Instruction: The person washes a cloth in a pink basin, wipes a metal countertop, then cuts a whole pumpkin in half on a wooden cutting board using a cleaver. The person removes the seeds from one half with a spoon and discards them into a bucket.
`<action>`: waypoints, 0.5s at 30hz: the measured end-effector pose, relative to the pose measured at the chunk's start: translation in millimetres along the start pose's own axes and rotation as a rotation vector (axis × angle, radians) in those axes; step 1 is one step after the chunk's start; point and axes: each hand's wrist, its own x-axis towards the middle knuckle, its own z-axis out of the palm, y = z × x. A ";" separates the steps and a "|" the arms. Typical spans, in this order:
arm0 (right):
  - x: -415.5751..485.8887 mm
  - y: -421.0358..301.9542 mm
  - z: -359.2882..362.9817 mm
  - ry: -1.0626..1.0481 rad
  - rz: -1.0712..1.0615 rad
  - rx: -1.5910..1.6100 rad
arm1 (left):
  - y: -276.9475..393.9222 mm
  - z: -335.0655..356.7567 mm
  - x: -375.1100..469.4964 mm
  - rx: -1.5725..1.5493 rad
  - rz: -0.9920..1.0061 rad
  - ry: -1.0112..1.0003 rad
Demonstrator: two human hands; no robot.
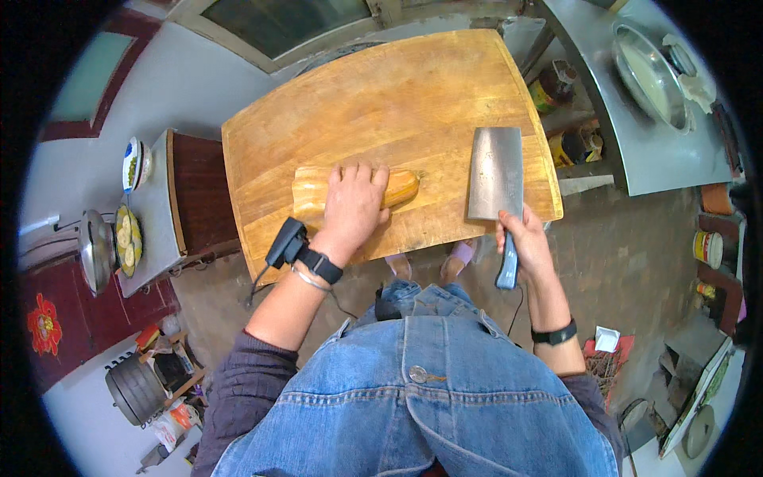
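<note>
A long orange-yellow squash (400, 187) lies on its side on a wooden cutting board (387, 95), its stem end towards the right. My left hand (356, 197) rests over its middle, fingers curled across the far side; the palm hides part of it. In my right hand (524, 235) is the handle of a cleaver (496, 173), whose broad metal blade lies over the right part of the board, apart from the squash. Whether the blade touches the wood I cannot tell.
A metal counter (632, 137) with a steel basin (650, 77) stands at the right. To the left, a cabinet (202, 191) stands beside a grey surface holding a plate of food (128, 239) and bowls. Jars (551, 89) sit beneath the right counter.
</note>
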 end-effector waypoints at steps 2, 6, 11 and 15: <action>-24.7 1.0 16.3 0.071 -0.101 -0.317 | 9.6 6.5 -6.4 0.041 -0.023 0.039; -52.3 -0.4 38.9 0.089 -0.400 -0.968 | 19.9 19.6 -13.4 0.143 -0.094 0.026; -53.6 -0.7 52.8 0.078 -0.438 -1.071 | 19.9 24.5 -12.1 0.135 -0.113 0.017; -49.2 2.2 58.0 0.067 -0.463 -1.133 | 19.9 23.0 -10.3 0.134 -0.118 0.003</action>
